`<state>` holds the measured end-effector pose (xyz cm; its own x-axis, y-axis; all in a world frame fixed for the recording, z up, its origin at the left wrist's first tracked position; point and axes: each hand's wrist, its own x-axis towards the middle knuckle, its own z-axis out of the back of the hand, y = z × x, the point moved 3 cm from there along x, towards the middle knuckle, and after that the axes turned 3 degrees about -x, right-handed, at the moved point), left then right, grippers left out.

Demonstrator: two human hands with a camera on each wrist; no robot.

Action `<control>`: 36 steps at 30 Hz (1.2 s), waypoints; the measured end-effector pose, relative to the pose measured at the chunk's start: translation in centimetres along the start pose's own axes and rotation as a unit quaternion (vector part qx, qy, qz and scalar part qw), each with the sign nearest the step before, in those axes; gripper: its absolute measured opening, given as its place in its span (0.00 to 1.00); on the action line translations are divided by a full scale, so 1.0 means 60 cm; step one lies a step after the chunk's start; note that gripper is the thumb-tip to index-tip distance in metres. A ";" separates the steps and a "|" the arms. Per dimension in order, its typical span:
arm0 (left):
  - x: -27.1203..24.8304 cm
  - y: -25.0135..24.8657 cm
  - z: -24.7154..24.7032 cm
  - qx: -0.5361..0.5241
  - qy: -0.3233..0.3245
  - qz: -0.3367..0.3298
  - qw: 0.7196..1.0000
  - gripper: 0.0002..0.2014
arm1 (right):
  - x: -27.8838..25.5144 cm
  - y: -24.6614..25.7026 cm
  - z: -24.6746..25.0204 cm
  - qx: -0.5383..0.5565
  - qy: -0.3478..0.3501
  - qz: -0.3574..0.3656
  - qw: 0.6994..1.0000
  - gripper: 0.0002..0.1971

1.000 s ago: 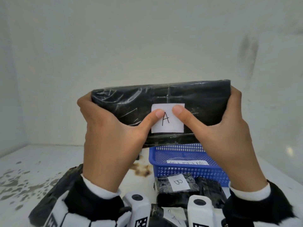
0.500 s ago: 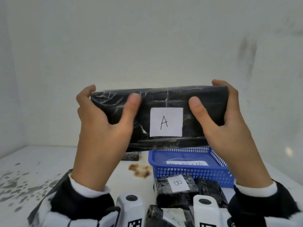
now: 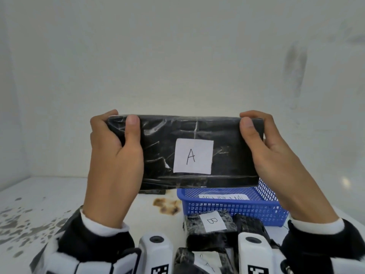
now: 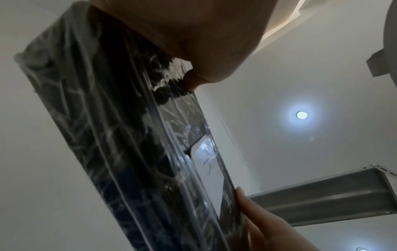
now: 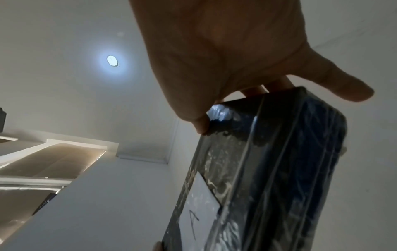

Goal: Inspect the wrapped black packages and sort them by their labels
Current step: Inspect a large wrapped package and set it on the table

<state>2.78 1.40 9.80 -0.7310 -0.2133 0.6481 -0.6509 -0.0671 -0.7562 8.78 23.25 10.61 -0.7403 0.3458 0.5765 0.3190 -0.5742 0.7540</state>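
Observation:
I hold a long black package (image 3: pixel 158 155) wrapped in clear film up in front of me, its white label (image 3: pixel 193 156) marked "A" facing me. My left hand (image 3: pixel 114 155) grips its left end, thumb on the front near the top edge. My right hand (image 3: pixel 276 155) grips the right end the same way. The left wrist view shows the package (image 4: pixel 120 135) from below with my left hand (image 4: pixel 193 42) on it. The right wrist view shows the package (image 5: pixel 268 169), its label (image 5: pixel 197 212) and my right hand (image 5: pixel 225 59).
A blue mesh basket (image 3: pixel 233 208) with a paper label inside stands on the white table (image 3: pixel 39 204), below the held package. In front of it lie more black packages, one labelled "B" (image 3: pixel 212 222). A brown stain (image 3: pixel 167 206) marks the table. A white wall rises close behind.
Both thumbs slid off the "A" label outward to the package's ends, uncovering it. The package tilted so its front faces me and sank slightly.

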 end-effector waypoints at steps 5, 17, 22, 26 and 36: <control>-0.010 0.000 -0.015 0.028 0.009 0.015 0.999 0.32 | -0.006 0.002 -0.005 -0.004 -0.026 -0.008 1.000 0.20; -0.023 -0.006 -0.028 0.079 -0.016 0.014 0.997 0.56 | -0.021 0.018 -0.021 -0.004 -0.082 0.011 0.997 0.37; -0.021 -0.007 -0.023 0.058 -0.023 0.006 0.998 0.50 | -0.020 0.014 -0.020 -0.062 -0.049 0.000 0.997 0.50; -0.016 0.001 -0.020 -0.022 -0.003 0.023 1.000 0.32 | -0.014 -0.003 -0.022 -0.145 -0.027 -0.044 0.988 0.52; -0.002 -0.002 -0.008 -0.107 -0.046 -0.030 0.993 0.14 | 0.002 -0.017 -0.012 0.101 0.006 -0.035 0.994 0.26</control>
<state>2.85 1.87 9.86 -0.6748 -0.3043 0.6723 -0.7280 0.1250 -0.6741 7.93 23.32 9.68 -0.7716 0.3708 0.5168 0.3772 -0.3874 0.8412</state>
